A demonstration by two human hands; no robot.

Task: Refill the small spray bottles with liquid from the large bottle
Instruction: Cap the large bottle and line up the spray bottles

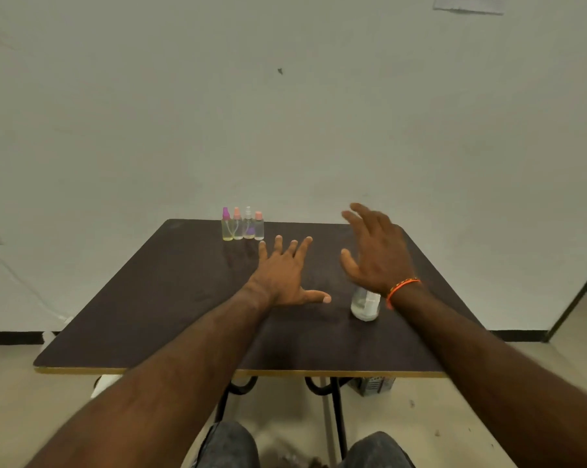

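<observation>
1. Pale wall filled the upper half of the frame, and below it a dark brown surface [170,298] with a yellow front edge took the middle; I saw floor and the person's knees along the bottom.
2. Four small spray bottles [242,225] stood upright in a tight row at the far edge of the surface, just left of centre, all with their tops on: purple, pink, clear and pink.
3. The large bottle [365,304] stood right of centre, nearer the front edge, its upper part hidden behind the right wrist, so I could not tell whether it was capped. It held some clear liquid.
4. The left hand [283,273] lay flat on the surface at centre frame, fingers [278,243] spread wide and straight, holding nothing; their tips pointed up-frame toward the row, which sat just beyond and slightly to the left.
5. The right hand [378,251] hovered above the surface, palm turned leftward, fingers wide and loosely bent, empty; an orange band [401,287] circled the wrist.
6. The relation I judged to matter: the small bottles lay straight ahead of the left fingertips, long axes vertical, while the large bottle sat below the right wrist, behind its fingers. So the left hand was nearer the row, the right nearer the large bottle.
</observation>
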